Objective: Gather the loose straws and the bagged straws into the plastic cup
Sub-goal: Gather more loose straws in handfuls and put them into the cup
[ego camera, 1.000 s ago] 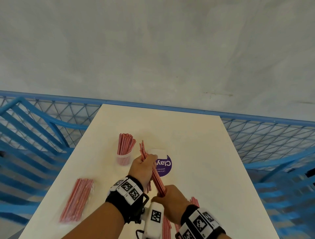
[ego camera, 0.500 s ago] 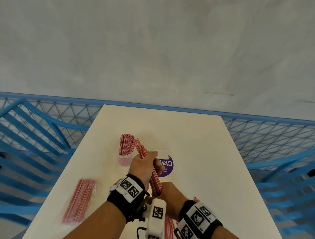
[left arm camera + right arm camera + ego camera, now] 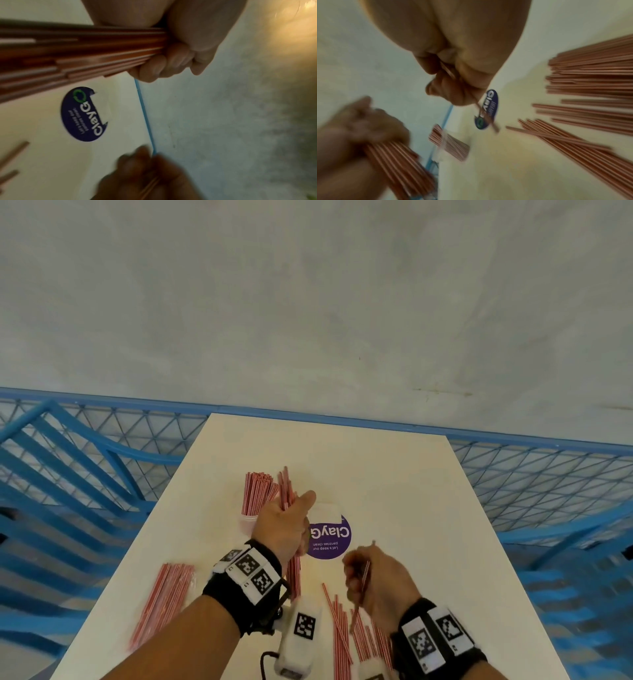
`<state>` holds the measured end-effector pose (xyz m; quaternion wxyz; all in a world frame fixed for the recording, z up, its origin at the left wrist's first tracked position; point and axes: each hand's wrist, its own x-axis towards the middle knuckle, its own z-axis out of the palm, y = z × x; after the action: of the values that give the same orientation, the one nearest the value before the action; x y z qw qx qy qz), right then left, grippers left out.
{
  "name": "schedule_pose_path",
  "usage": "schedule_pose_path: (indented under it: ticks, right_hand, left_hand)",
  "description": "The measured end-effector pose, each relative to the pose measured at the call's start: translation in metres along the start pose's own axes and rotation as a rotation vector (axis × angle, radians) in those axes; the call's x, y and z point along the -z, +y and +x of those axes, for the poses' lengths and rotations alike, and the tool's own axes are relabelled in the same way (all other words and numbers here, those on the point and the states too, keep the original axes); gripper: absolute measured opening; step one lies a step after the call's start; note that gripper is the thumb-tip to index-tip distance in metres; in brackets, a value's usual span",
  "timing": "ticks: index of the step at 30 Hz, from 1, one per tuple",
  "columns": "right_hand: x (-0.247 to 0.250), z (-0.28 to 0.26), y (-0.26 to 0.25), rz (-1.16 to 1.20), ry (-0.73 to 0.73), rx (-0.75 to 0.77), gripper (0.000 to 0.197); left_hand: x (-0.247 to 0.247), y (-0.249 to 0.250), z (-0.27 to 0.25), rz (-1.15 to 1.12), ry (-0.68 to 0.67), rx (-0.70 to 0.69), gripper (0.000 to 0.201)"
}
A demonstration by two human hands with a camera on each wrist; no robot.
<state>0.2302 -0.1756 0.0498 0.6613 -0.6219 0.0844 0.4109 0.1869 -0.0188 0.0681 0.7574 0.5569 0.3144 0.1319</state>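
My left hand [image 3: 286, 523] grips a bundle of red-striped straws [image 3: 287, 491] upright, right beside the plastic cup [image 3: 249, 521], which holds several straws [image 3: 257, 491]. In the left wrist view the fingers [image 3: 164, 65] curl round that bundle [image 3: 85, 54]. My right hand [image 3: 371, 580] pinches a single straw [image 3: 363, 578] over the table, nearer me; the right wrist view shows that straw [image 3: 485, 115] sticking out past the fingers [image 3: 450, 86]. Loose straws [image 3: 342, 635] lie on the table under my right wrist. The bagged straws [image 3: 164, 599] lie at the left edge.
The white table [image 3: 411, 508] bears a round purple sticker [image 3: 330, 537] in its middle. Blue mesh railing [image 3: 548, 474] and blue chair frames [image 3: 68, 474] surround the table on both sides, with a grey floor beyond.
My right hand let go of the bundle and moved right and toward me, now pinching one straw. My left hand carried the bundle up beside the cup.
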Motion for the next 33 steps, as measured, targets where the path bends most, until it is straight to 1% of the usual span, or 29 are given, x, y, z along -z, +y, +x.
schedule_pose_path:
  ticks: [1,3,5,7,9,12,15,16,18,20,23,27,30,31,33]
  right_hand:
    - [0.0,0.0,-0.008,-0.03,0.017,0.055,0.031]
    - [0.0,0.003,-0.022,-0.221,0.067,0.173,0.044]
    - [-0.001,0.005,-0.035,-0.404,0.099,0.259,0.05]
    - [-0.003,0.006,-0.043,-0.437,0.074,0.277,0.044]
    - [-0.004,0.004,-0.049,-0.425,0.034,0.29,0.032]
    - [-0.003,0.004,-0.054,-0.467,-0.013,0.334,0.016]
    - [-0.001,0.007,-0.058,-0.535,-0.027,0.39,0.006]
    - [-0.001,0.008,-0.058,-0.536,-0.034,0.399,0.009]
    - [-0.001,0.008,-0.06,-0.531,-0.039,0.398,0.026]
    - [0.0,0.009,-0.063,-0.602,-0.016,0.407,0.039]
    - [0.002,0.012,-0.062,-0.785,0.017,0.457,0.04]
    - [0.003,0.012,-0.059,-0.835,0.041,0.457,0.042]
    - [-0.001,0.011,-0.05,-0.942,0.027,0.465,0.052]
    - [-0.002,0.011,-0.046,-0.94,0.018,0.459,0.056]
    - [-0.003,0.009,-0.041,-0.839,-0.013,0.415,0.057]
  left_hand:
    - [0.0,-0.006,-0.003,0.074,-0.033,0.01,0.041]
    - [0.0,-0.017,-0.01,0.196,-0.083,0.026,0.038]
    - [-0.001,-0.027,-0.016,0.271,-0.138,0.011,0.047]
    - [-0.003,-0.032,-0.02,0.284,-0.195,-0.008,0.059]
    - [-0.004,-0.033,-0.021,0.288,-0.247,-0.017,0.06]
    - [-0.004,-0.033,-0.02,0.362,-0.312,-0.007,0.04]
    - [-0.003,-0.035,-0.019,0.415,-0.356,0.014,0.03]
    - [-0.003,-0.036,-0.019,0.425,-0.369,0.014,0.028]
    - [-0.005,-0.039,-0.019,0.46,-0.389,0.021,0.024]
    - [-0.006,-0.042,-0.02,0.472,-0.399,0.041,0.023]
    - [-0.007,-0.044,-0.02,0.477,-0.402,0.051,0.021]
    - [-0.008,-0.042,-0.018,0.468,-0.378,0.069,0.022]
    - [-0.01,-0.038,-0.016,0.468,-0.392,0.055,0.026]
    - [-0.011,-0.036,-0.017,0.467,-0.401,0.045,0.026]
    - [-0.011,-0.033,-0.019,0.472,-0.404,0.034,0.025]
